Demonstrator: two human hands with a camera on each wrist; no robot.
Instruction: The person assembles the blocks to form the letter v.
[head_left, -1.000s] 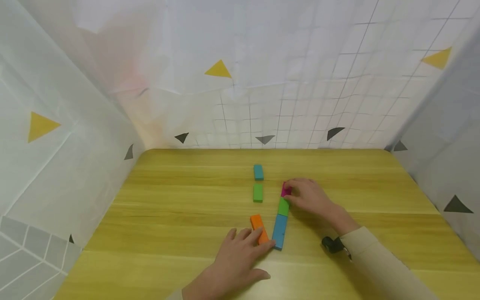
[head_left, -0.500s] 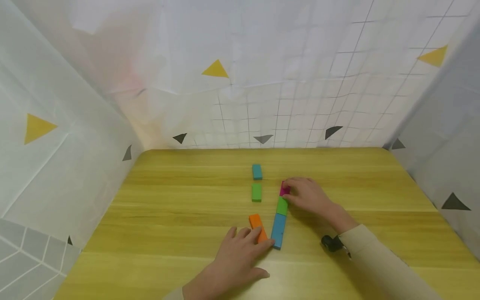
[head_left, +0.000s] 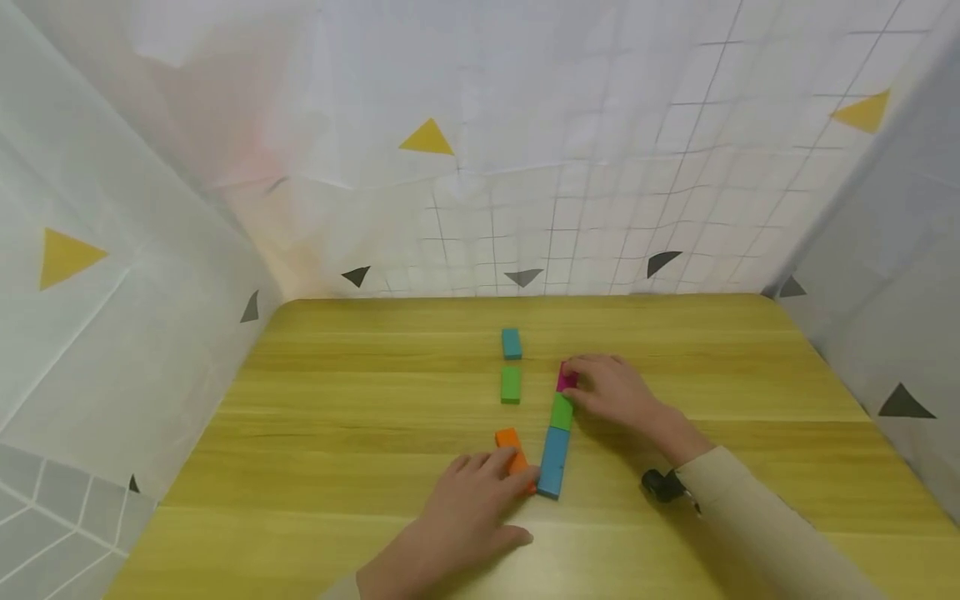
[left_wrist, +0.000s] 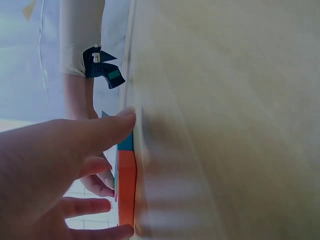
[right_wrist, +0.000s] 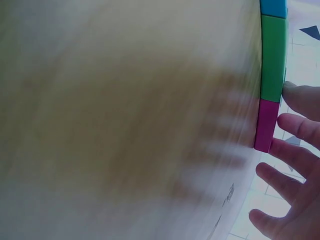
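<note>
In the head view, a magenta block [head_left: 566,382], a green block [head_left: 561,412] and a longer blue block [head_left: 553,462] lie end to end in a slanting row. My right hand [head_left: 615,396] is at the row's far end; in the right wrist view its fingertips touch the magenta block [right_wrist: 266,125], with the thumb near its joint with the green block [right_wrist: 273,57]. An orange block [head_left: 508,439] lies at an angle left of the blue one, its near end close to it. My left hand [head_left: 468,508] rests its spread fingertips on the orange block, partly covering it, thumb held apart.
A second green block [head_left: 511,386] and a teal block [head_left: 512,344] lie separately farther back on the wooden table [head_left: 337,400]. Pale sheets with yellow and dark triangles enclose the back and sides. A black device [head_left: 662,486] sits at the right wrist.
My left hand has drawn back slightly, its index finger leaving the blue block's near corner. The right hand stays at the magenta block. The whole head view has shifted a little.
</note>
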